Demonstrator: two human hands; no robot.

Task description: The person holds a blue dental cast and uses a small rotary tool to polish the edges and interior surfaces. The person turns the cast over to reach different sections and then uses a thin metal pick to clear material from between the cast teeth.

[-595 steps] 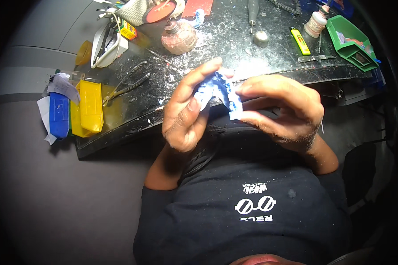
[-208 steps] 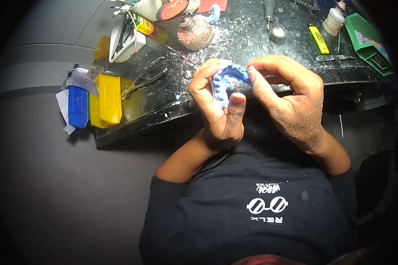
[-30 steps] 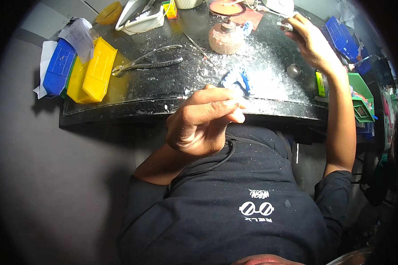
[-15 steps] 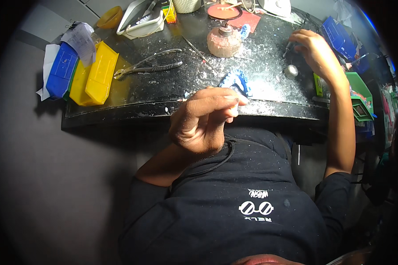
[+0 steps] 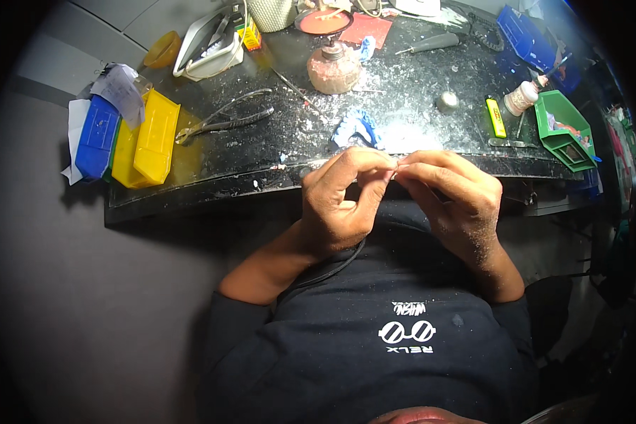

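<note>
My left hand [image 5: 338, 199] and my right hand [image 5: 461, 200] meet near the desk's front edge, both with fingertips pinched around something too small to make out. Just beyond them a blue dental model [image 5: 357, 127] lies on the dusty black desk [image 5: 244, 155]. A small silver pot [image 5: 446, 102] sits behind my right hand, with a yellow-green stick-like item [image 5: 495, 116] and a metal blade [image 5: 512, 143] to its right. A pink-crusted burner bottle [image 5: 332, 74] stands behind the model.
Pliers [image 5: 226, 120] lie at left, beside yellow [image 5: 155, 138] and blue [image 5: 95, 138] bins. A green bin [image 5: 558, 124] and powder-crusted bottle [image 5: 521, 97] are at right. A grey handpiece [image 5: 434, 42], red sheet [image 5: 367, 30] and white tray [image 5: 208, 53] sit toward the back.
The blue model, earlier held in both hands, rests on the desk. My right hand has come down from the back right to meet my left hand's fingertips.
</note>
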